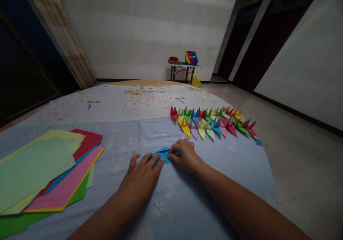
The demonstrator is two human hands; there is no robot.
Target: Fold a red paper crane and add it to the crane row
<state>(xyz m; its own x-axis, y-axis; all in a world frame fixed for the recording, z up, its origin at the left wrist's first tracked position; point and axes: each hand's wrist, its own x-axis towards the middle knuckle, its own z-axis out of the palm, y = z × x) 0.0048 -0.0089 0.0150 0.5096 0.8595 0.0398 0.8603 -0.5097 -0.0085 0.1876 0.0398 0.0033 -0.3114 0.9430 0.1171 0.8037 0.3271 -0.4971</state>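
A small piece of folded blue paper lies on the light-blue cloth between my two hands. My left hand rests on the cloth with its fingers spread, the fingertips pressing on the paper's left edge. At the right edge of the paper, my right hand has thumb and fingers closed in a pinch on it. The fingers cover part of both ends, so the full folded shape is hidden.
Stacked coloured paper sheets lie at the left. Rows of folded paper cranes stand at the right beyond my hands. The round table's cloth is floral. A small side table with a colourful bag stands by the wall.
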